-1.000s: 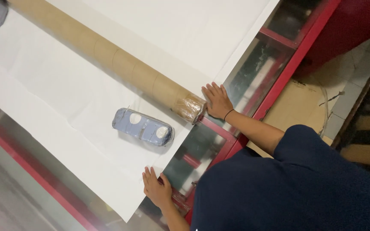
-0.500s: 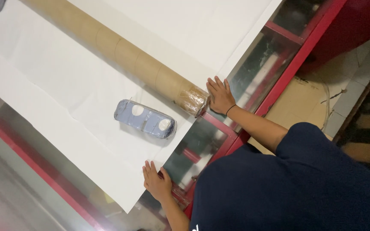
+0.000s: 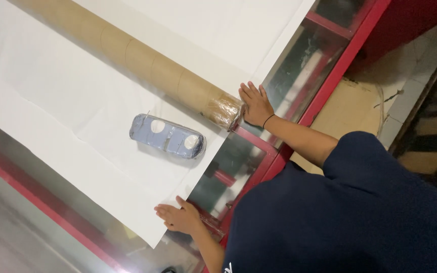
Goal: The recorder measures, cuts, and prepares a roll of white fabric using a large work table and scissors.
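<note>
A long brown cardboard tube point(image 3: 142, 63) lies slantwise across a large white paper sheet point(image 3: 51, 101) on a glass-topped table. My right hand point(image 3: 255, 103) rests flat, fingers spread, against the tube's tape-wrapped near end point(image 3: 224, 112). Flat on the near corner of the sheet lies my left hand point(image 3: 179, 217), fingers together, at the paper's edge. A grey-blue oblong weight point(image 3: 167, 136) with two round white spots sits on the paper between the hands, touching neither.
The table has a glass top with a red metal frame point(image 3: 340, 60). A second white sheet point(image 3: 218, 30) lies beyond the tube. Brown cardboard point(image 3: 350, 106) lies on the floor to the right, beside a dark grille point(image 3: 431, 151).
Both hands keep their places on the tube end and the paper corner. Only the view shifts slightly.
</note>
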